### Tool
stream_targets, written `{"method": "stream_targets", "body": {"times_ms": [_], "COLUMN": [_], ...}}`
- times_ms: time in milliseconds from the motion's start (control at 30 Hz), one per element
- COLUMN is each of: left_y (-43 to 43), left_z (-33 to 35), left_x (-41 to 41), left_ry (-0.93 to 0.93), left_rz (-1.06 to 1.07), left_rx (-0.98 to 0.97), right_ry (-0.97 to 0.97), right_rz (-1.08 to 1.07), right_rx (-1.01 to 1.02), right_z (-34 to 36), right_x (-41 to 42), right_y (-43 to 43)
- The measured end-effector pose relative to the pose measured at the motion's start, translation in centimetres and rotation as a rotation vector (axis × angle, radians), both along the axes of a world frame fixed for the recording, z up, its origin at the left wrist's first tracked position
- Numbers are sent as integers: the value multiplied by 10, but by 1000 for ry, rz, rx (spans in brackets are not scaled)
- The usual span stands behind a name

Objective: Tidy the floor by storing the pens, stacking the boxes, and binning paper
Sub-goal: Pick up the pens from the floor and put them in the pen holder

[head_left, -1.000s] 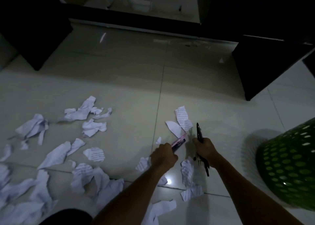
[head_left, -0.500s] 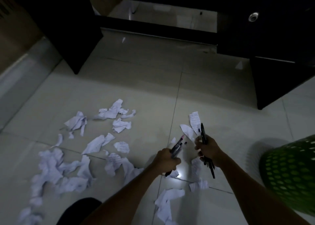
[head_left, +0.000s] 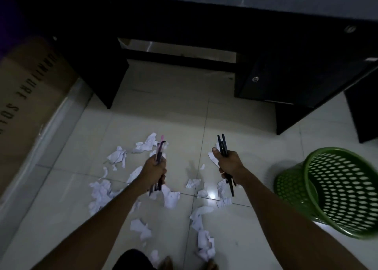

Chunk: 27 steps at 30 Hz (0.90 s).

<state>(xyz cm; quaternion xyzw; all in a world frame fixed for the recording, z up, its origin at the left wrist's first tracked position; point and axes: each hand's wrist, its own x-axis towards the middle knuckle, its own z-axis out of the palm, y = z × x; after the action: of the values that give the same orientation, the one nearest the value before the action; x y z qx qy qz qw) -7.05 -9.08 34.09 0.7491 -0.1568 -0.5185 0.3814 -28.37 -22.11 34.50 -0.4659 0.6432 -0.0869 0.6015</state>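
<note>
My left hand (head_left: 154, 170) grips a bunch of pens (head_left: 159, 149), dark ones and one with a pink end pointing up. In my right hand (head_left: 229, 163) is a second bunch of dark pens (head_left: 222, 144), their ends sticking out above and below the fist. Both hands are held above the tiled floor, apart from each other. Crumpled and torn white paper scraps (head_left: 171, 198) lie scattered on the floor below and around my hands. A green perforated plastic basket (head_left: 339, 192) lies tilted on the floor at the right, its opening facing me.
A dark desk (head_left: 204, 30) spans the far side, with a drawer unit (head_left: 266, 79) at the right and a leg panel at the left. A large cardboard box (head_left: 24, 97) leans at the left edge. My foot shows at the bottom.
The view has risen and pulled back from the floor. My hands have lifted and moved apart, each still holding its pens. The desk top and the cardboard box have come into view.
</note>
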Motion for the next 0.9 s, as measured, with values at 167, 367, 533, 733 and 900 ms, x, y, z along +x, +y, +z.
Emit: {"method": "stream_targets", "body": {"times_ms": [167,367,533,733,900], "left_y": [19,59,78,69,53], "left_z": [64,115,178,278,360], "left_x": [25,26,23,38,65], "left_ry": [-130,-275,-198,-132,-166], "left_rz": [83,130,206,274,269], "left_rx": [30,125,115,60,-32], "right_ry": [97,113,57,-4,-32], "right_rz": [20,65,-19,-9,29], "right_rx": [-85,-115,-67,-116,-179], "right_z": [67,111,168,261,344], "right_x": [14,18,9,7,31], "right_y": [1,27,39,30,12]}}
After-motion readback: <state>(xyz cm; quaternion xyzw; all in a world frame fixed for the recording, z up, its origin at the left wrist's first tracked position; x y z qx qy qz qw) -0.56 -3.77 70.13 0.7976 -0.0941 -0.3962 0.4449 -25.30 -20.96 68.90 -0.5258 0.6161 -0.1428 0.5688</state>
